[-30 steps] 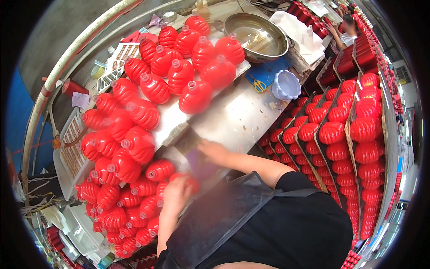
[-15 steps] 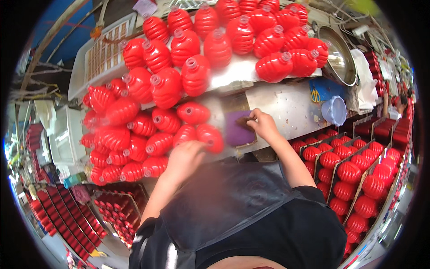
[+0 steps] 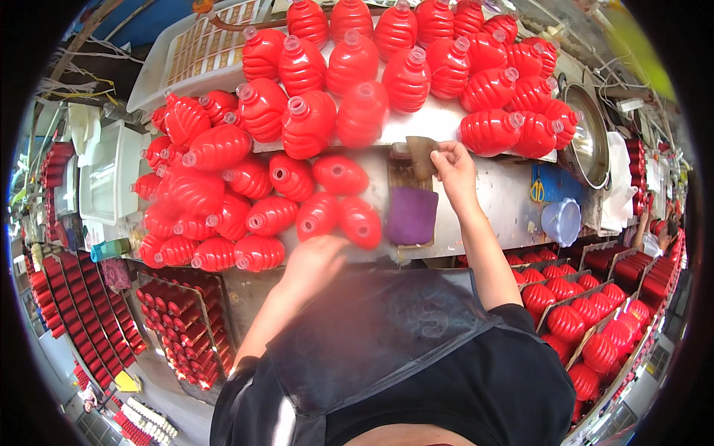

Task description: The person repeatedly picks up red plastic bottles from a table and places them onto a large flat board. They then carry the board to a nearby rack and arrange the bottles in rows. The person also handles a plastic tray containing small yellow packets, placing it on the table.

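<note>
My right hand (image 3: 455,167) pinches a flat brown scraper-like piece (image 3: 422,157) between thumb and fingers. It is held upright beyond a small framed panel with a purple face (image 3: 413,214), which lies on the metal worktop. My left hand (image 3: 317,260) is at the near edge of the worktop, just below a red ribbed plastic bottle (image 3: 360,223) lying on its side. Blur hides its fingers, so I cannot tell if they touch that bottle. Beside it lies another red bottle (image 3: 317,215), its open neck toward me.
Many red bottles stand on a raised shelf (image 3: 439,128) and lie at the left. A blue-lilac tub (image 3: 561,222), yellow-handled scissors (image 3: 537,190) and a large metal basin (image 3: 584,134) are at the right. Divided crates of red bottles (image 3: 569,321) stand at the lower right.
My right hand has lifted the brown piece off the purple panel and moved it away from me to the panel's far end. My left hand has shifted slightly. The view has also turned.
</note>
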{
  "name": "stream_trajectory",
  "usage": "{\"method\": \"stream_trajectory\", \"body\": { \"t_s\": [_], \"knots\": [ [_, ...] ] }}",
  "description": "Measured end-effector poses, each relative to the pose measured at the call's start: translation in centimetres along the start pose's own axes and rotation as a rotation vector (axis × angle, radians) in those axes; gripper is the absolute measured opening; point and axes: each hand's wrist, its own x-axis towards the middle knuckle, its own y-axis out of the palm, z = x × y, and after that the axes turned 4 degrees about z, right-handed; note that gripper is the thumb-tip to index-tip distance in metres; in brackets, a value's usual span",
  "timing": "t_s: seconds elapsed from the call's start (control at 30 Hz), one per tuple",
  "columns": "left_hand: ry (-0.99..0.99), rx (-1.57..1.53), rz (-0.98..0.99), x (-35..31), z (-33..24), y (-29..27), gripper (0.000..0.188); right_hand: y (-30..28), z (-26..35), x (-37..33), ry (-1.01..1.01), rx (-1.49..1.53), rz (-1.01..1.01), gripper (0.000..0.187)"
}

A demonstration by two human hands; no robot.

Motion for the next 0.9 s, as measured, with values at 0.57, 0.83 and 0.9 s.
{"method": "stream_trajectory", "body": {
  "t_s": [0.57, 0.83, 0.9],
  "knots": [
    [-0.056, 0.008, -0.008, 2.1, -0.7, 0.6, 0.028, 1.2, 2.9, 4.4, -0.301, -1.013, -0.097, 0.025],
    [-0.082, -0.003, -0.043, 3.1, -0.8, -0.3, 0.028, 0.7, 2.3, 2.7, -0.397, -0.607, -0.179, 0.035],
    [-0.095, -0.013, -0.063, 3.2, -0.6, -0.5, 0.027, -0.2, 0.8, 1.4, -0.385, -0.362, -0.183, 0.033]
  ]
}}
